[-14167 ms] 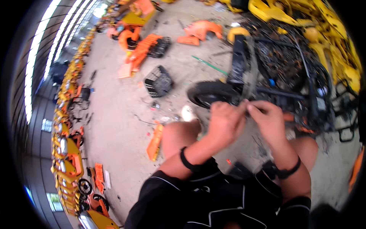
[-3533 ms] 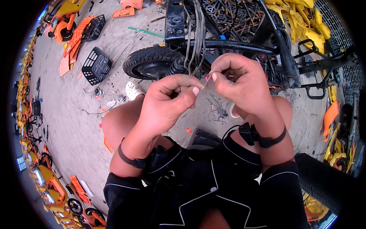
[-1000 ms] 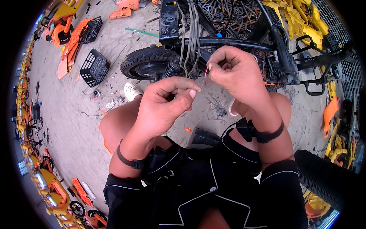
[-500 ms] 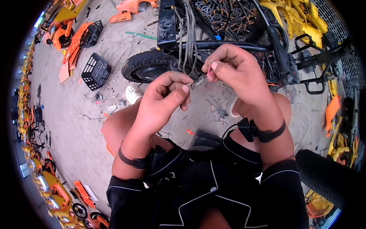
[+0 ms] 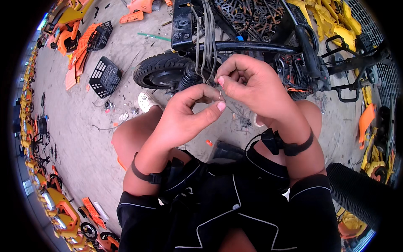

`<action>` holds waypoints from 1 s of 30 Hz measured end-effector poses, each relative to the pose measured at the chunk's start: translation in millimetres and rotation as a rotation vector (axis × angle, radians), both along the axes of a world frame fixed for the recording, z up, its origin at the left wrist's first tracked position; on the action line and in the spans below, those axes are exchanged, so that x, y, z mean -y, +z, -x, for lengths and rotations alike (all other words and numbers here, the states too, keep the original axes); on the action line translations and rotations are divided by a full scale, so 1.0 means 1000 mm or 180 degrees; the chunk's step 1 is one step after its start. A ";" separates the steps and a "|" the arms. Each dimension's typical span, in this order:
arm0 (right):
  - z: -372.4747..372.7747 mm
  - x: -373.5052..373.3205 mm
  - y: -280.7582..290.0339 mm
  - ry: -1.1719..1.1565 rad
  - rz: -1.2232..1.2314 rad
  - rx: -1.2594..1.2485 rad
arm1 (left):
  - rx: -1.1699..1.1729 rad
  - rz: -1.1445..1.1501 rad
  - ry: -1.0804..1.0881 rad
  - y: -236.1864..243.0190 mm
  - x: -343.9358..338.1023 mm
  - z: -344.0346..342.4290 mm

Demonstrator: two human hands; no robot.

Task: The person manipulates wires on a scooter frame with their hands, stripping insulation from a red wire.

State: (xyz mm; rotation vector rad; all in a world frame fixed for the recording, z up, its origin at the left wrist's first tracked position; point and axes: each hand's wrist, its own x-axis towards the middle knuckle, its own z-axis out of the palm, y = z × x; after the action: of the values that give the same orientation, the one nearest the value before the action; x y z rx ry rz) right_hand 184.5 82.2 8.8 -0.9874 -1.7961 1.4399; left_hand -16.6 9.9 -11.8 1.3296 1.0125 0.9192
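Both my hands work close together in front of a black vehicle frame (image 5: pixel 260 49). My left hand (image 5: pixel 184 115) is closed at the fingertips around a thin wire (image 5: pixel 220 95), its thumb pointing right. Just above and to the right, my right hand (image 5: pixel 256 86) pinches with thumb and forefinger, seemingly at the upper part of that wire; its other fingers are curled in. Grey cables (image 5: pixel 205 38) hang in a looped bundle from the frame and reach down to my fingers. What lies inside the right pinch is mostly hidden.
A black tyre (image 5: pixel 155 69) and a coil spring (image 5: pixel 189 77) are behind my left hand. Chains and sprockets (image 5: pixel 247 19) pile up beyond the frame. Black baskets (image 5: pixel 105 77) and orange panels (image 5: pixel 79 59) lie left; yellow panels (image 5: pixel 329 21) are heaped at the far right. Wire scraps (image 5: pixel 243 119) litter the floor.
My left hand has moved right and its thumb is stretched further out. The right hand has shifted slightly left and down, so the hands are closer together. The pink strand no longer shows.
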 end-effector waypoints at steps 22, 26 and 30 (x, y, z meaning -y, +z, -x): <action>-0.004 -0.007 -0.006 0.0139 -0.0953 -0.0359 | 0.0855 0.0661 0.0464 0.003 -0.002 -0.004; -0.005 -0.007 -0.007 0.0212 -0.1645 -0.0128 | 0.0899 0.0637 0.0656 -0.001 -0.003 -0.004; -0.003 -0.002 -0.006 -0.0016 -0.0963 -0.0209 | 0.0195 0.0274 0.0957 0.004 0.002 -0.008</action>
State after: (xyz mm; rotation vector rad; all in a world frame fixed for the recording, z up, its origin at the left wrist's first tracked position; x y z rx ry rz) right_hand 187.4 84.6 2.7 -0.7796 -1.8915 1.1395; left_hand -8.3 8.1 -8.0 1.0882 1.2112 1.1208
